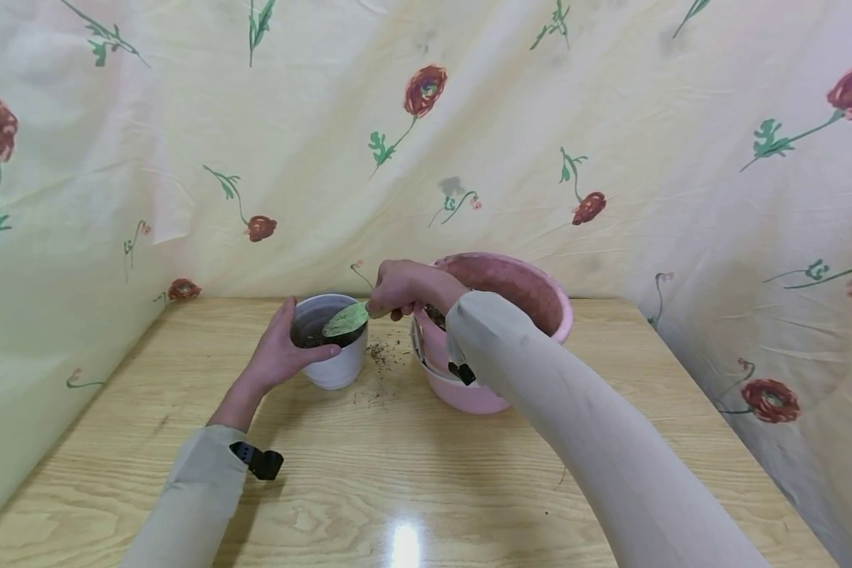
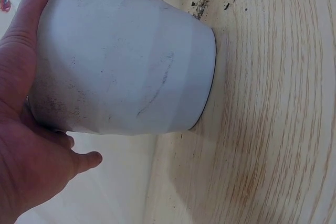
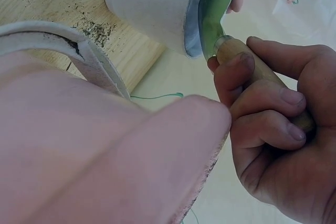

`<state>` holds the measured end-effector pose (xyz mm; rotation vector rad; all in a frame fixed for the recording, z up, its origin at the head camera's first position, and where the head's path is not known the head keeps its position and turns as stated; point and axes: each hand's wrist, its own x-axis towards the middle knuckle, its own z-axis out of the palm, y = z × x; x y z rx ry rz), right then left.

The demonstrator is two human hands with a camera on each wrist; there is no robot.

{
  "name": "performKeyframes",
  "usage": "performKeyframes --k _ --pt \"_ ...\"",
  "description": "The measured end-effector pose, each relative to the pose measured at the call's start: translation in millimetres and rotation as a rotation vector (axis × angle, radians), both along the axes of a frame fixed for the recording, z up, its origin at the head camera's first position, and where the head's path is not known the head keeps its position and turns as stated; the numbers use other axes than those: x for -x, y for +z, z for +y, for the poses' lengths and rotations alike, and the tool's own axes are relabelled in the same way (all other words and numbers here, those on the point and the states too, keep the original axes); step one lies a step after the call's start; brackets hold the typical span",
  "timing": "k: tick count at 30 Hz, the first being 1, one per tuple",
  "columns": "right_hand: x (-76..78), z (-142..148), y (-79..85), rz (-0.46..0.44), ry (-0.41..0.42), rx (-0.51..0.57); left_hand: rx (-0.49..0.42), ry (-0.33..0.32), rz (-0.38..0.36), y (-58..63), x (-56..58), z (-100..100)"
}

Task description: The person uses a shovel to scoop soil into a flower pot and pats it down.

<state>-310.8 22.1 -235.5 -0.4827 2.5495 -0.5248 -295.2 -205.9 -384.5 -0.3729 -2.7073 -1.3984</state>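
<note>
A white plant pot [image 1: 337,369] stands upright on the table, some dark soil visible inside it. My left hand [image 1: 284,347] grips its near left rim, with the thumb against the outer wall in the left wrist view. In my right hand [image 3: 273,114] is a hand trowel, its wooden handle [image 3: 262,69] held in curled fingers. The trowel's green blade [image 1: 345,319] tilts down over the pot's mouth, hiding part of the inside. Close under the right hand is the rim of a large pink tub [image 1: 557,304], with dark soil showing inside.
The pink tub sits in a second pink container [image 1: 472,397] with a pale rim. Loose soil crumbs [image 1: 383,355] lie on the wooden table [image 1: 369,473] between pot and tub. A floral cloth [image 1: 312,142] hangs behind and along both sides.
</note>
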Motion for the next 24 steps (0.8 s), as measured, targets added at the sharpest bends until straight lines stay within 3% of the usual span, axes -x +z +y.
performKeyframes --k 8,15,24 --pt "-1.2 5.6 -0.2 0.039 0.014 0.026 0.033 0.005 -0.014 0.7 -1.5 1.0" --pt "-5.4 17.7 9.3 0.116 0.09 0.08 0.1 -0.008 0.076 11.5 -2.0 -0.3" --pt "-12.1 40.3 25.0 0.157 0.093 0.189 0.1 -0.015 0.144 27.0 -4.9 7.2"
